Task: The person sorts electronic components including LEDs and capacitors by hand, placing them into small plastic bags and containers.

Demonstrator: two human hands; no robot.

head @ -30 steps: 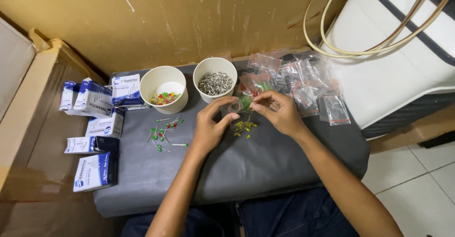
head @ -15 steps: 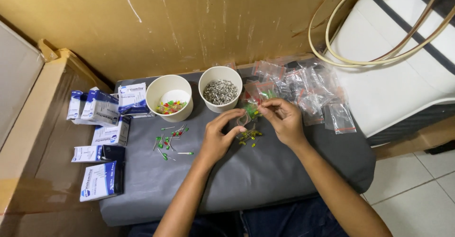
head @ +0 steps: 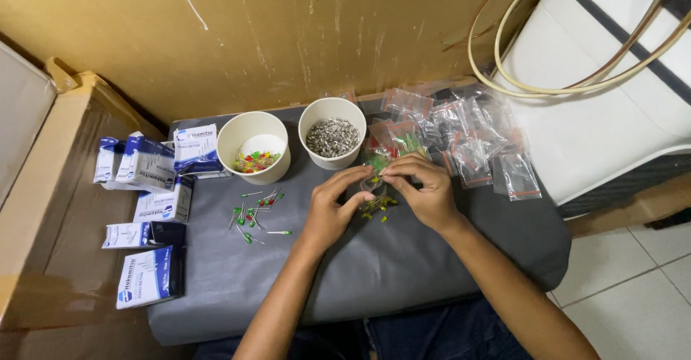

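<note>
Both hands, the left hand [head: 332, 212] and right hand [head: 425, 191], are closed by the fingertips on one small clear bag [head: 374, 182], held just above a cluster of yellow-green LEDs [head: 378, 207] on the grey bench [head: 374, 273]. LEDs could be spilled if the bag mouth is tipped or pinched off-centre. Compared with half a second earlier, the hands are drawn closer together over the cluster; the two paper cups [head: 253, 145] are unchanged.

Left hand [head: 332, 210], right hand [head: 425, 191]: fingertips pinched together, forearms angled inward, palms down.
</note>
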